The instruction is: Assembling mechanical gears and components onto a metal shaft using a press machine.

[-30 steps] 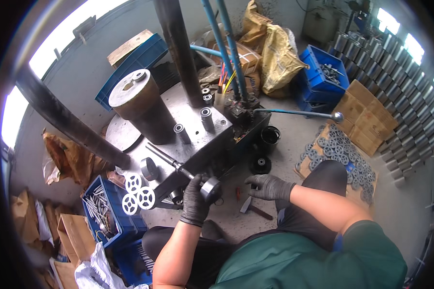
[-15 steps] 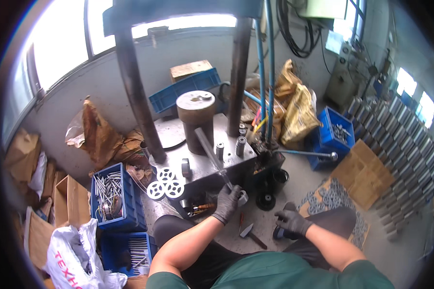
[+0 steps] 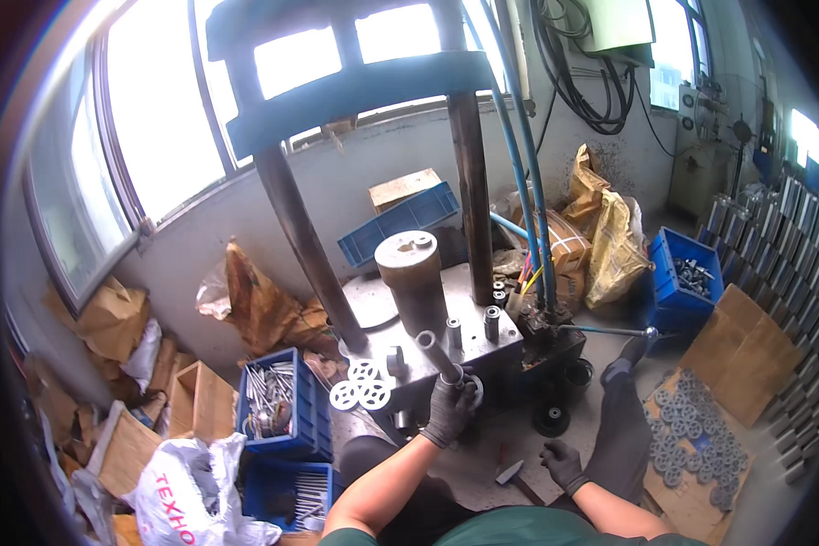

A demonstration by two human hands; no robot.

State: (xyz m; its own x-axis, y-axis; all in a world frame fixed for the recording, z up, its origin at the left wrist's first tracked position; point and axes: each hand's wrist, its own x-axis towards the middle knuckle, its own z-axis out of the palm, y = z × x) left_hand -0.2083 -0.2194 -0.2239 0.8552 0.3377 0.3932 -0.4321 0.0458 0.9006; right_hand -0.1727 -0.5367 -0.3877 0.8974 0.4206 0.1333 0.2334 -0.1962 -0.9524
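My gloved left hand (image 3: 451, 414) is closed around a grey metal tube (image 3: 439, 355) at the press table's front edge. The tube leans, its open end up and away from me, and a metal ring (image 3: 474, 391) shows beside my fingers. My gloved right hand (image 3: 564, 464) is held low on the right with its fingers curled; whether anything is inside cannot be seen. Just left of it lies a hammer (image 3: 510, 471) on the floor. On the press table (image 3: 409, 382) stand a thick metal cylinder (image 3: 417, 287) and small sleeves (image 3: 491, 323).
Spoked white discs (image 3: 373, 394) sit at the table's left corner. Blue crates (image 3: 314, 409) with metal rods stand on the left. Cardboard with several grey rings (image 3: 692, 423) and stacked tubes (image 3: 773, 264) are on the right. A lever (image 3: 610, 330) sticks out rightward.
The view has tilted up. The tube's upper end has come nearer me, and my left hand grips around it. My right hand has curled its fingers. My right leg is now stretched forward.
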